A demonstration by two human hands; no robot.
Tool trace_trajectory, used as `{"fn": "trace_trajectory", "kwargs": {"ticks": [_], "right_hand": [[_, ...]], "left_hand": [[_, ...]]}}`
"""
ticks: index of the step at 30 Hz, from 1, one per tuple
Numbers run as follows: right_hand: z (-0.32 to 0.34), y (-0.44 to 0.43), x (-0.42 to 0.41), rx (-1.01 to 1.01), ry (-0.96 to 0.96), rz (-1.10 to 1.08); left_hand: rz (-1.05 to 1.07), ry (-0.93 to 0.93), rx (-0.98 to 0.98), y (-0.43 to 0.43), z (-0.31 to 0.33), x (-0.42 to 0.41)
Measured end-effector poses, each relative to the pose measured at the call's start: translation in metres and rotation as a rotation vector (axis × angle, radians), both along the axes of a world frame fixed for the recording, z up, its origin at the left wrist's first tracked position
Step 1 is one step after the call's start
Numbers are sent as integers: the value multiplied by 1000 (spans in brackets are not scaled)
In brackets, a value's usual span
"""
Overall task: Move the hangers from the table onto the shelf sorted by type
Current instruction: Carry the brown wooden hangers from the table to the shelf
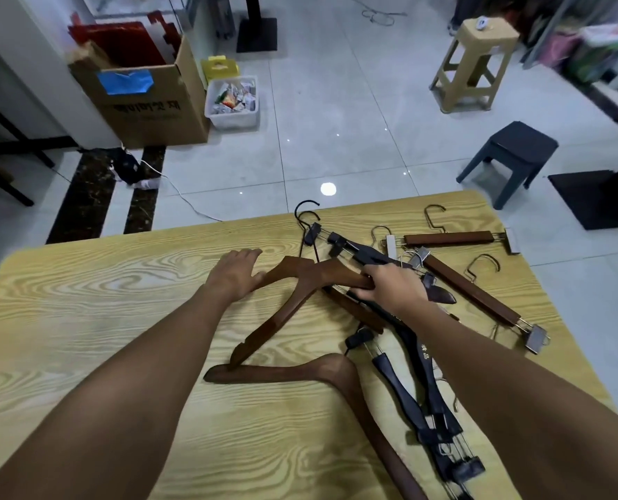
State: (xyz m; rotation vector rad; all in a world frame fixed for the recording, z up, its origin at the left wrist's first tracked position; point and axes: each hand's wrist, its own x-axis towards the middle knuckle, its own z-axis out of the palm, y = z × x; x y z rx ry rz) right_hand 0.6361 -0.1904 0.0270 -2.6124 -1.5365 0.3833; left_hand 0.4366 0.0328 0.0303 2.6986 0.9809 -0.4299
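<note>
A pile of hangers lies on the right half of the wooden table (84,319). My right hand (390,285) grips the right arm of a brown wooden coat hanger (300,286). At that hanger's left tip rests my left hand (237,274), fingers spread and flat. A second brown coat hanger (300,371) lies nearer to me. Several black clip hangers (412,398) run under my right forearm. Two brown wooden clip hangers (448,238) (470,294) lie at the far right. No shelf is in view.
Beyond the table's far edge is tiled floor with a dark stool (509,157), a beige stool (477,63), a cardboard box (145,95), a white bin (233,102) and a white cable (177,189). A black table base (596,196) stands at the right.
</note>
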Motion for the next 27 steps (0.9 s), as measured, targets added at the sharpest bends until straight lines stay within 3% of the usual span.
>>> {"fn": "trace_trajectory", "kwargs": {"ticks": [13,27], "right_hand": [[-37,4,15,-12,23,0],[-32,8,5,-37,31,32]], "left_hand": [[22,78,-76,9,-55,32],[58,85,-128,10,-53,24]]}}
